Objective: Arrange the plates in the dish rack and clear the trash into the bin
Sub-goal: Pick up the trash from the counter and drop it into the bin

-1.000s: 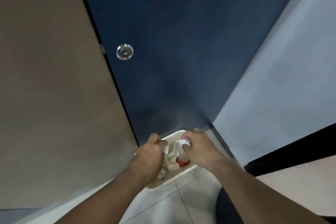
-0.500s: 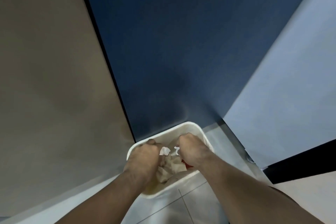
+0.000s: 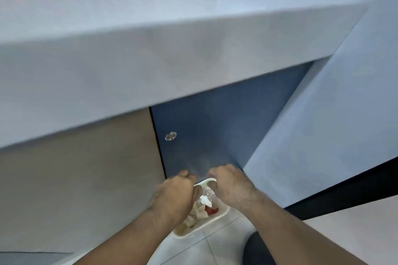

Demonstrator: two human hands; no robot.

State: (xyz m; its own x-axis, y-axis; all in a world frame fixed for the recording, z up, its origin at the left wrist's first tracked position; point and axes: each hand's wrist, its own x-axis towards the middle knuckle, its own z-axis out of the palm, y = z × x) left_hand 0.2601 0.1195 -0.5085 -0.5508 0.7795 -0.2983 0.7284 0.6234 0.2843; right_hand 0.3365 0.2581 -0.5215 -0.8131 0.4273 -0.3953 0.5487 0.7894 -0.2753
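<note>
Left hand (image 3: 174, 196) and right hand (image 3: 231, 186) curl above a white rectangular plastic bin (image 3: 202, 227).
Whether either pinches anything cannot be told; crumpled white, brown and red trash (image 3: 204, 201) lies inside the bin, a dark blue cabinet door (image 3: 215, 135) behind it.
</note>
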